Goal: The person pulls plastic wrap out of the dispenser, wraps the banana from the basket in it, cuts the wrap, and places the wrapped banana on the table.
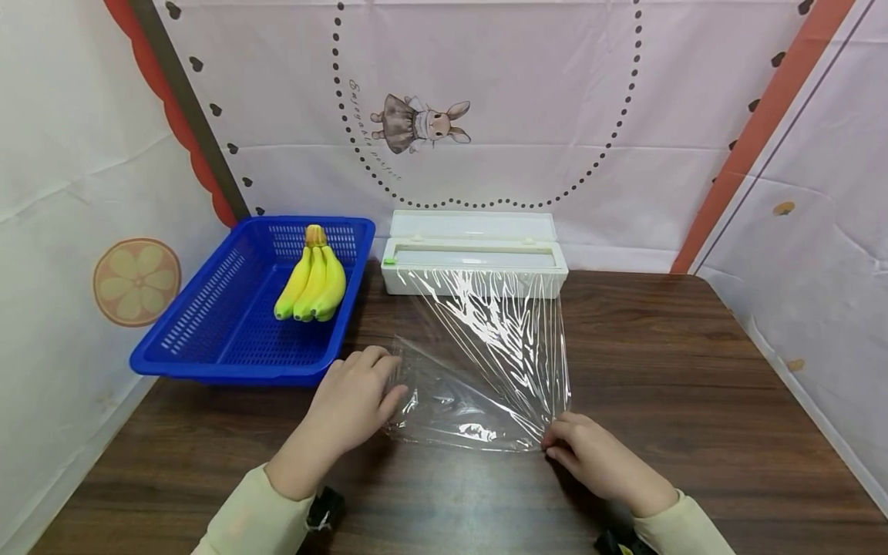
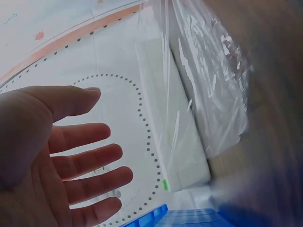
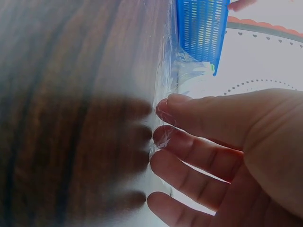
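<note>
A sheet of clear cling film [image 1: 479, 370] stretches from the white dispenser box [image 1: 479, 281] toward me, its near part over the table. My right hand [image 1: 597, 459] pinches the film's near right corner between thumb and index finger; in the right wrist view the other fingertips [image 3: 163, 163] touch the tabletop. Beside the film's left edge, my left hand [image 1: 357, 401] hovers with fingers apart. The left wrist view shows this hand [image 2: 71, 151] holding nothing, fingers fairly straight. Creases fan across the film from the box to the right corner.
A blue plastic basket [image 1: 180, 366] stands at the left with a bunch of bananas [image 1: 315, 281] in it. The dispenser's lid [image 1: 472, 224] is raised at the back, against the printed cloth [image 1: 555, 92]. Brown wooden tabletop [image 1: 680, 370] extends to the right.
</note>
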